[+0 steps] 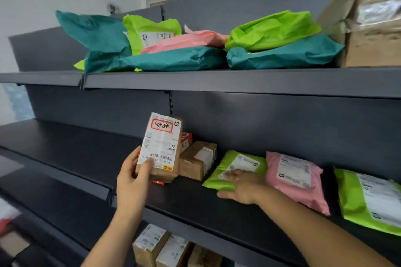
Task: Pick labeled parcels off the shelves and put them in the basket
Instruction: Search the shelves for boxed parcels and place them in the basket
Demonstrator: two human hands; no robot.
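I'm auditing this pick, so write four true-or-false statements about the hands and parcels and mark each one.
The left hand grips a labelled cardboard box. True.
The right hand is curled round a parcel. False: it lies flat on the green mailer on the middle shelf.
The top shelf holds only cardboard boxes. False: mostly coloured bags lie there, beside one large box.
A pink mailer lies right of the green mailer. True.

We lose the big carton past the picture's right edge, the red-and-white box mostly behind the held box, label print we cannot read, lower boxes cut at the bottom
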